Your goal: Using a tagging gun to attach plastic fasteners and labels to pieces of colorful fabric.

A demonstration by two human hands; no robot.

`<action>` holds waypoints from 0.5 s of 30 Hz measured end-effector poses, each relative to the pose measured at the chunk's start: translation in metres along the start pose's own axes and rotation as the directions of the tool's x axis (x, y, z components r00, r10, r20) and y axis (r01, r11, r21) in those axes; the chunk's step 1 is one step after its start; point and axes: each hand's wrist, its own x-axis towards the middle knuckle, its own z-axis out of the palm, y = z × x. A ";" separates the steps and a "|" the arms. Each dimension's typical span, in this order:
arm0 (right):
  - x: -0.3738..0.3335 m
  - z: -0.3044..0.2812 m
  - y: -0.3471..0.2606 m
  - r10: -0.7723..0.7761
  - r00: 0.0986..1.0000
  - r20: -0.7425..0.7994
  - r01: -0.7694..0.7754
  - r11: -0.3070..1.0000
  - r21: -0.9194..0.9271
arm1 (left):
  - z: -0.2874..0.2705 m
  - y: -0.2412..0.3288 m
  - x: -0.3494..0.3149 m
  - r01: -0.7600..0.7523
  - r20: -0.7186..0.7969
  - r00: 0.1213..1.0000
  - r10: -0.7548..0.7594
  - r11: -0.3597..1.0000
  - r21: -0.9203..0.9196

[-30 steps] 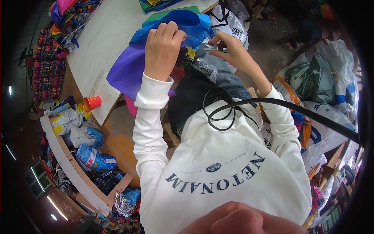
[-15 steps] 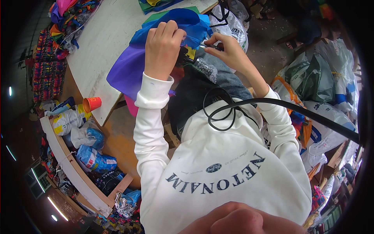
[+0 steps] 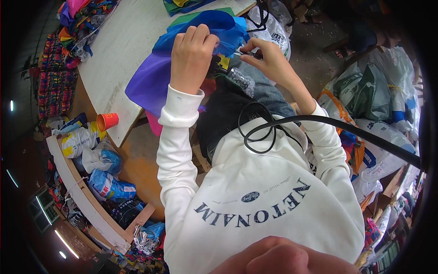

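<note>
My left hand (image 3: 191, 59) is closed on a bunch of blue fabric (image 3: 223, 27), its fingers bent over the cloth above my lap. Below and left of that hand, a purple panel (image 3: 148, 84) of the colourful fabric hangs over the table's edge. To the right, my right hand (image 3: 272, 61) has thumb and fingers curled toward the blue cloth. They close around something small, dark and shiny that I cannot make out. A yellow scrap (image 3: 223, 62) shows between the hands. On my lap lies a clear plastic bag (image 3: 244, 83) with a dark green edge.
A white table (image 3: 107, 68) extends at the upper left, with a red paper cup (image 3: 107, 121) near its corner. Stuffed plastic bags (image 3: 362, 86) crowd the right side; more bags (image 3: 112, 185) sit lower left. A black cable (image 3: 337, 121) crosses in front of me.
Very little differs. My right fingers have shifted slightly around the small thing, while my left hand keeps its hold on the blue fabric and has barely moved.
</note>
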 end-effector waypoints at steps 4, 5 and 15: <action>0.002 0.000 -0.002 0.013 1.000 -0.005 -0.014 1.000 -0.027 | 0.000 0.000 0.000 -0.003 -0.005 1.000 0.003 1.000 0.002; 0.003 0.000 -0.003 0.024 1.000 0.008 -0.024 0.999 -0.040 | -0.001 0.000 0.000 -0.002 -0.006 1.000 0.002 1.000 0.003; 0.002 -0.004 0.000 0.058 0.998 -0.002 -0.058 0.998 -0.022 | -0.001 -0.001 0.000 -0.004 -0.013 1.000 0.004 1.000 0.010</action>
